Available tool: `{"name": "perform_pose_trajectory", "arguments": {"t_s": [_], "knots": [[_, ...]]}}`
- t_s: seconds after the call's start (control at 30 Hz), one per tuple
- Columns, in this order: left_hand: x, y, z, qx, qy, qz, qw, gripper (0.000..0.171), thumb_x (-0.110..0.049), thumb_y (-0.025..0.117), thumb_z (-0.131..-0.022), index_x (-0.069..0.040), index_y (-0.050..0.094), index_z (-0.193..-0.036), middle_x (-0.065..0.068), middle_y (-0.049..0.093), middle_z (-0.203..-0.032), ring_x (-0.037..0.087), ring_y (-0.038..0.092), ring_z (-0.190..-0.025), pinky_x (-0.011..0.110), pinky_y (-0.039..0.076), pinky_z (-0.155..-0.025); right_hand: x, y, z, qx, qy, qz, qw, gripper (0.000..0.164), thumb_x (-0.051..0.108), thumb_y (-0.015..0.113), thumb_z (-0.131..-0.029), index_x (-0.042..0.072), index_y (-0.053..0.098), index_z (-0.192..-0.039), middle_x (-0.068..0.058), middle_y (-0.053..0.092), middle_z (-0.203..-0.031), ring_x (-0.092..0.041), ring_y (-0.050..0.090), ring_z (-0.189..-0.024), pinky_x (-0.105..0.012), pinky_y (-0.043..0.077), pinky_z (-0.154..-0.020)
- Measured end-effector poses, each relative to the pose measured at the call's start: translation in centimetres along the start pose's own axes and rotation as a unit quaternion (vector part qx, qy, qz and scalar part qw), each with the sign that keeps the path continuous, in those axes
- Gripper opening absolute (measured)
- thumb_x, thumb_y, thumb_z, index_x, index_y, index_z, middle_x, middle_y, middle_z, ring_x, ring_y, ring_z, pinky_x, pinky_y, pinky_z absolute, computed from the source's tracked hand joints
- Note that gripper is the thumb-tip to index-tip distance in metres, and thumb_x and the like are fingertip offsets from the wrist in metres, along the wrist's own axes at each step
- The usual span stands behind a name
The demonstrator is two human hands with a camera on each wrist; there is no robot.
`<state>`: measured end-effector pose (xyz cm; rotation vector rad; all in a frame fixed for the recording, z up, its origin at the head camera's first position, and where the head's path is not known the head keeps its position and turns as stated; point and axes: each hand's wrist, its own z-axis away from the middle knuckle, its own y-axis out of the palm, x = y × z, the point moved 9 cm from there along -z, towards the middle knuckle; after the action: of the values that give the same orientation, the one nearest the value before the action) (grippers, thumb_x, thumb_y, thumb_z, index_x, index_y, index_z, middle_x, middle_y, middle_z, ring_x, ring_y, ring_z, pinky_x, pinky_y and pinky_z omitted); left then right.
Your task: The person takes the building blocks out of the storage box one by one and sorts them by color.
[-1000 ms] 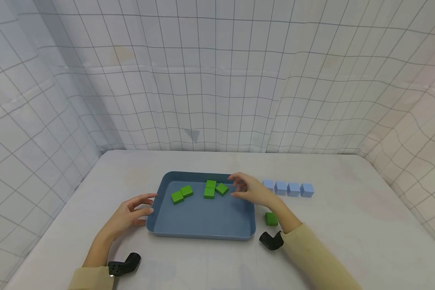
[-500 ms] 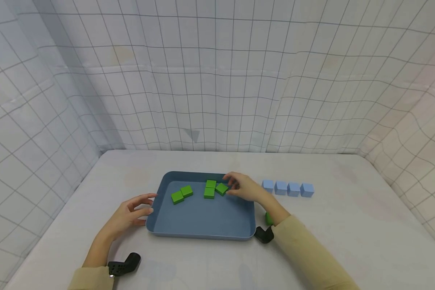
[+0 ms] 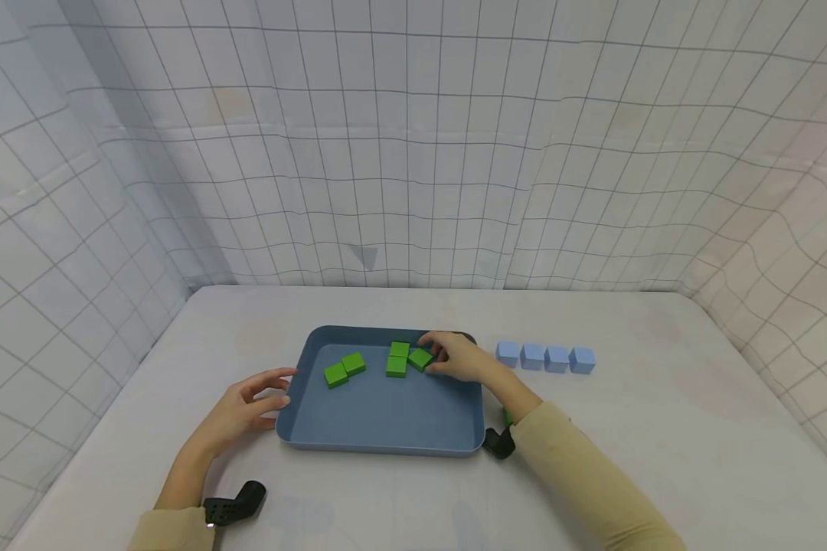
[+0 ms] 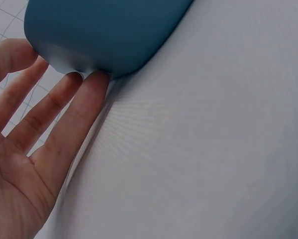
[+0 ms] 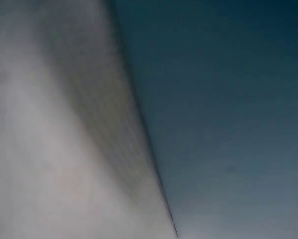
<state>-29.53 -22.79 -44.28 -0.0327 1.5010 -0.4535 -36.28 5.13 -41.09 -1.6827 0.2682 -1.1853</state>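
Your right hand point(image 3: 458, 358) has its thumb and forefinger curved narrowly about a green, square-topped solid block point(image 3: 420, 359), set askew toward the far right of a shallow blue-grey rectangular tray point(image 3: 386, 417) with rounded corners; whether they pinch it, I cannot tell, as the right wrist view shows no fingers. Coming in from the tray's right side probably suits you, because a touching pair of green blocks point(image 3: 396, 366) sits just left of that block inside the tray. Your left hand point(image 3: 241, 402) has loosely spread, gently bent fingers, their tips against the tray's outer left wall and gripping nothing, likely to steady it. Your right forearm slants in over the tray's right rim; your left rises from the tray's near left. Another touching green pair point(image 3: 344, 370) lies left inside the tray. Right of the tray are four pale-blue cubes point(image 3: 532, 357) in a row, perhaps lined up for easy reach, and a green block point(image 3: 507, 418) mostly hidden by your right forearm.
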Motion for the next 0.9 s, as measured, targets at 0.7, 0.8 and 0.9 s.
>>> {"name": "perform_pose_trajectory", "arguments": {"t_s": [0.7, 0.8, 0.9], "knots": [[0.26, -0.04, -0.07, 0.004, 0.007, 0.009, 0.9999, 0.053, -0.017, 0.060, -0.089, 0.000, 0.039, -0.135, 0.022, 0.041, -0.121, 0.009, 0.057, -0.095, 0.032, 0.052, -0.074, 0.10, 0.50, -0.20, 0.001, -0.011, 0.003, 1.000, 0.038, 0.008, 0.068, -0.082, 0.003, 0.056, -0.117, -0.006, 0.055, -0.092, -0.013, 0.052, -0.074, -0.024, 0.043, -0.066], [0.26, -0.05, -0.07, 0.005, 0.007, 0.011, 0.9999, 0.053, -0.017, 0.060, -0.089, 0.000, 0.039, -0.135, 0.021, 0.042, -0.120, 0.009, 0.057, -0.095, 0.032, 0.052, -0.074, 0.12, 0.45, -0.18, -0.001, -0.012, 0.004, 1.000, 0.037, 0.009, 0.069, -0.081, 0.003, 0.056, -0.115, -0.007, 0.055, -0.091, -0.012, 0.051, -0.074, -0.023, 0.043, -0.066], [0.24, -0.05, -0.08, 0.005, 0.008, 0.012, 0.9999, 0.053, -0.017, 0.060, -0.089, 0.000, 0.039, -0.135, 0.021, 0.042, -0.120, 0.008, 0.057, -0.095, 0.032, 0.052, -0.074, 0.17, 0.33, -0.17, -0.004, -0.014, -0.001, 1.000, 0.036, 0.009, 0.070, -0.080, 0.004, 0.056, -0.113, -0.007, 0.056, -0.089, -0.012, 0.051, -0.073, -0.023, 0.042, -0.066]]}}
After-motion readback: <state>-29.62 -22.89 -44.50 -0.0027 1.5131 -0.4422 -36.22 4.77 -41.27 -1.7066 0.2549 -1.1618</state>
